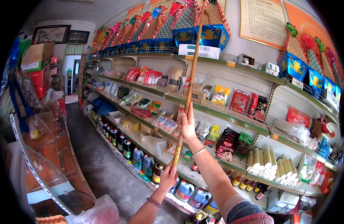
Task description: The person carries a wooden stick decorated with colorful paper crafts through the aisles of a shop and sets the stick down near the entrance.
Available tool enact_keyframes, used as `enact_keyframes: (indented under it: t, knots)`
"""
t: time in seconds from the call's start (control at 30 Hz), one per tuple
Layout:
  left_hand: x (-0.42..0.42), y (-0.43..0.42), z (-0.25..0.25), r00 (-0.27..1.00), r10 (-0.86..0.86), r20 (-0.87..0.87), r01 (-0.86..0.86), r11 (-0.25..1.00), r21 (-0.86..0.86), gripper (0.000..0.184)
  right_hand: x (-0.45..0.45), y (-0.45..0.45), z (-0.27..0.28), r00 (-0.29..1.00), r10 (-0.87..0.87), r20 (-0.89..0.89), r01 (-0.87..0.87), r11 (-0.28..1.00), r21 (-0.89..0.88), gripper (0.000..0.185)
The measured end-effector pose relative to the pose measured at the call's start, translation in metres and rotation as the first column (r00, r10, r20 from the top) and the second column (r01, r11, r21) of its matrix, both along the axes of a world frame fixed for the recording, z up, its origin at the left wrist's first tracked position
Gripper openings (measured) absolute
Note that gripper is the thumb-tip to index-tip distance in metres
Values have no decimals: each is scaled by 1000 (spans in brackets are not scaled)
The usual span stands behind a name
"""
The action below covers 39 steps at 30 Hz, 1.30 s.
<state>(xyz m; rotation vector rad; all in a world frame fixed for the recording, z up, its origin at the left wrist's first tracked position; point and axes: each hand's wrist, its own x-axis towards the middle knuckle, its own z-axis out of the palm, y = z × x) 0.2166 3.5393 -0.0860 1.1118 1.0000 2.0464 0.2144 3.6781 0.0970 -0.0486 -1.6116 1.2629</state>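
Note:
A long wooden pole (192, 74) rises nearly upright in front of the shelves, tilted a little to the right at its top. Its lower end has a gold-coloured wrapping. My right hand (187, 123) is closed round the pole at mid-height, with a bracelet on that wrist. Lower down, my left hand (168, 177) grips the pole's bottom end, just below the gold wrapping. The pole's upper part passes in front of the foil-wrapped pyramid stacks (213, 31) on the top shelf, and its tip runs to the frame's top edge.
Long shelves (239, 121) of packets, noodle bundles (265, 158) and bottles run along the right. Large jugs (185, 189) stand on the bottom level. A glass-topped counter (48, 171) lines the left, with boxes (38, 56) behind it. A grey floor aisle (101, 160) leads to a doorway.

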Motion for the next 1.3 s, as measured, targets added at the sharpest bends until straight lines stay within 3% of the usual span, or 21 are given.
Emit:
enact_keyframes:
  t: [0.07,0.2,1.0,1.3]
  knots:
    - [7,6,-1,999,29,-21,-29,999,-16,39,5,4,2,997,71,-22,-72,996,-43,61]
    - [19,9,1,995,60,-78,-61,998,-16,39,18,8,1,999,37,-3,-38,998,-44,61]
    - [40,8,-34,1000,6,-29,-5,999,37,38,42,-7,-22,999,10,44,-9,999,-37,61]
    - [44,-22,-75,1000,1,18,-1,1000,6,41,53,-27,-63,986,-56,158,45,997,70,62]
